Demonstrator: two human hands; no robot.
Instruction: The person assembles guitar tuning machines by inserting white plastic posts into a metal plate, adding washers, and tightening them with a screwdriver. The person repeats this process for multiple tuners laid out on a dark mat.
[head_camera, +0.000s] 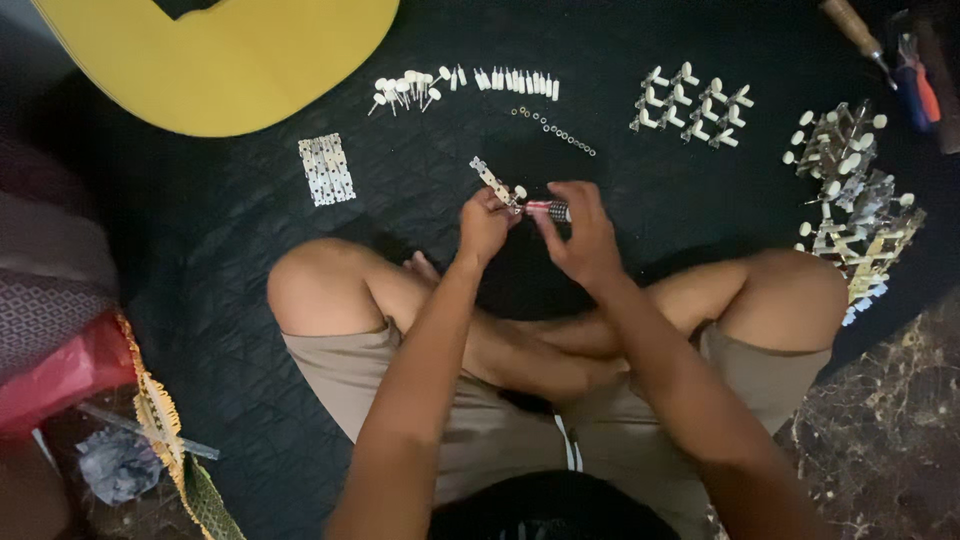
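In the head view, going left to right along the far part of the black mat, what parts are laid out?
Yellow guitar body → stack of metal plates → white-knobbed pegs → row of small white pins → assembled tuner sets → heap of tuner assemblies.

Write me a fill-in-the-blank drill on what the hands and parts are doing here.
1. The left hand holds a metal tuner strip with a white ____.
2. The right hand grips a small tool with a red and ____ handle.
3. The yellow guitar body lies at the upper ____ of the view.
4. The person sits on a ____ quilted mat.

Missing words: knob; black; left; black
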